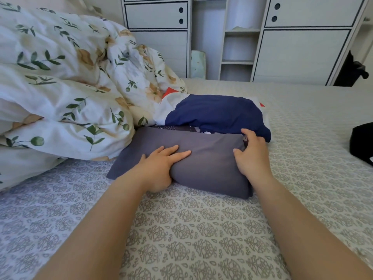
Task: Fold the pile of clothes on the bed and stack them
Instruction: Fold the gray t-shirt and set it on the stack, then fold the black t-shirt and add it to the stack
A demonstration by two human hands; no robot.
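The left hand point(161, 168) lay flat on the grey folded garment point(201, 158), fingers straight and pressing its top, while the right hand point(250, 156) curled over the garment's right end, fingers and thumb gripping the fabric there. That garment was a soft, thick, matte oblong lying on the bed sheet point(201, 239), a cloth printed with small grey leafy medallions. Just behind it, touching, sat a second folded piece, navy with white and red patches point(218, 114), smooth and a little puffed; a strip of dark dotted fabric showed between the two. So I counted two folded pieces plainly, perhaps a third. To the left a rumpled floral duvet point(60, 87), cream with green sprigs and tan blooms, was heaped against both. At the right edge lay a black object point(363, 144), cut off from view. Beyond the bed stood white cabinets point(157, 17) with dark-trimmed drawers and round finger holes, and open shelves point(238, 47) between them.
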